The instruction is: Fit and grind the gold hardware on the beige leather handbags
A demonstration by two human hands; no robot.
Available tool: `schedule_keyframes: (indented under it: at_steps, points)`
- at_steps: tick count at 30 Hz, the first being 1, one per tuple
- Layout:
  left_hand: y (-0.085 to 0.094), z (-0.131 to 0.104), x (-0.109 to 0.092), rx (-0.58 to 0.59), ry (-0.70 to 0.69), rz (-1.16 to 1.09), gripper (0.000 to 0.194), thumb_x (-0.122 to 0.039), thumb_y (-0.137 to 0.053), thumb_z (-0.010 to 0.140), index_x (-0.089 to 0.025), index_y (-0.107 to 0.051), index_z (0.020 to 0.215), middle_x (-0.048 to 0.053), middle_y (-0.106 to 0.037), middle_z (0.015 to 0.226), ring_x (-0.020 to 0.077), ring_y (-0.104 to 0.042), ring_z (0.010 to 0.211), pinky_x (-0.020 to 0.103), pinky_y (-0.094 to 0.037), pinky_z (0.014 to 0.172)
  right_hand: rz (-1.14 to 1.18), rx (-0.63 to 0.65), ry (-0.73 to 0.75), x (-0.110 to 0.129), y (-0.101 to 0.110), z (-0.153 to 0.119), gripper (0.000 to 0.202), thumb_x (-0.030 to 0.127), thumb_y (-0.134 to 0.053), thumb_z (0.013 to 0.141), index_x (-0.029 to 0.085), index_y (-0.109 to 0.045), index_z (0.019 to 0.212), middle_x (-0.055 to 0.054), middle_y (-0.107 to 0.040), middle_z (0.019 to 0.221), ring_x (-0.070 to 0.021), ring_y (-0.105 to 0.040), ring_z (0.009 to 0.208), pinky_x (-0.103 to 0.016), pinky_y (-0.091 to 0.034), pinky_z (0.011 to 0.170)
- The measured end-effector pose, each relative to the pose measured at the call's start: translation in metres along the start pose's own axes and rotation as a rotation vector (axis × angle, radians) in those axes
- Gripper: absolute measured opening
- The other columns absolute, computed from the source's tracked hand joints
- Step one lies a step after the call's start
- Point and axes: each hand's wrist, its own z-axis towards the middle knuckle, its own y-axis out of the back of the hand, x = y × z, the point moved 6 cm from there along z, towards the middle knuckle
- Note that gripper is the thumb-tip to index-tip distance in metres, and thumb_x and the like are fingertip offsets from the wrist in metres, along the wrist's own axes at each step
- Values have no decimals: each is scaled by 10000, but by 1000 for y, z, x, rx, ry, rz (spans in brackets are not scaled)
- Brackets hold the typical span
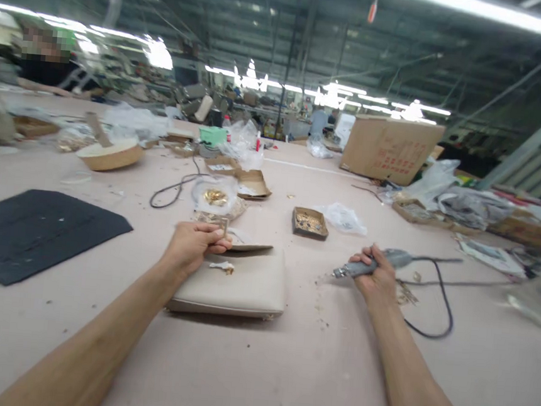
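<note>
A beige bag lies on the table in front of me, its flap edge raised at the back. My left hand is closed at the bag's upper left corner, pinching a small flat metal-looking piece between thumb and fingers. On the bag's face is a white and brownish scrap. To the right of the bag, my right hand wraps round a grey corded electric screwdriver. Its metal tip points left, apart from the bag, just above the table.
A small box of metal parts stands beyond the bag, near a plastic bag of gold pieces. A black sheet lies left. Farther off are a round wooden piece and a cardboard box. The tool's cable loops right.
</note>
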Motion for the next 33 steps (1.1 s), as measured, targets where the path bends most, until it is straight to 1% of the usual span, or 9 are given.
schedule_keyframes:
  at_steps: [2,4,8,13,17,21,25,28,33]
  points:
    - [-4,-4,-1,58,6,38,135,10,-671,849,-27,-701,723,197,-724,767,163,-696,551,161,-570,484,0,-13,43,10,-14,-6,294,55,-751,688,193,-525,815,73,-539,730,-25,-442,454,-221,-573,516]
    - [-6,-4,-3,78,0,64,170,-7,-655,869,-39,-692,706,190,-724,759,170,-699,555,175,-564,477,19,9,72,16,-39,-7,280,24,-720,676,194,-532,797,58,-502,728,-23,-413,434,-236,-577,483]
    - [-5,-1,-2,59,-31,104,162,-35,-663,868,-35,-707,712,172,-720,715,178,-688,516,181,-532,431,6,193,98,10,-121,-28,247,17,-683,734,229,-559,762,18,-522,759,-34,-408,451,-255,-583,475]
    - [-5,-5,3,57,-50,162,192,-44,-630,889,-40,-709,715,141,-691,618,188,-680,487,180,-514,412,-67,369,171,-36,-225,-83,276,112,-815,725,195,-558,779,44,-530,773,-36,-462,531,-232,-591,567]
    - [-4,-3,2,70,-65,181,178,-27,-631,860,-52,-710,702,123,-684,595,201,-694,510,201,-543,448,-108,470,278,-81,-274,-120,360,177,-903,642,200,-573,783,49,-547,695,-70,-469,519,-249,-540,525]
    - [-4,0,2,88,-55,176,228,-17,-590,854,-68,-695,658,125,-678,581,209,-681,490,225,-536,437,-146,522,419,-105,-294,-139,346,210,-936,630,193,-620,770,32,-567,646,-100,-496,503,-275,-516,501]
    - [-5,-3,0,105,-110,216,250,-31,-564,858,-101,-682,648,91,-663,558,195,-674,489,221,-522,465,-155,550,476,-106,-298,-139,298,208,-911,677,201,-622,749,39,-563,632,-92,-494,498,-265,-523,505]
    - [-4,-10,-7,75,-256,360,257,-74,-588,860,-141,-657,621,50,-638,530,182,-679,517,204,-480,488,-146,530,479,-100,-297,-131,297,215,-908,680,202,-620,751,40,-568,641,-88,-492,498,-259,-531,505]
    - [-6,-23,-21,-36,-613,697,367,-163,-654,879,-171,-513,540,18,-588,538,135,-589,526,231,-354,529,-111,474,451,-94,-293,-121,340,220,-929,632,179,-620,765,26,-586,632,-95,-487,485,-272,-522,500]
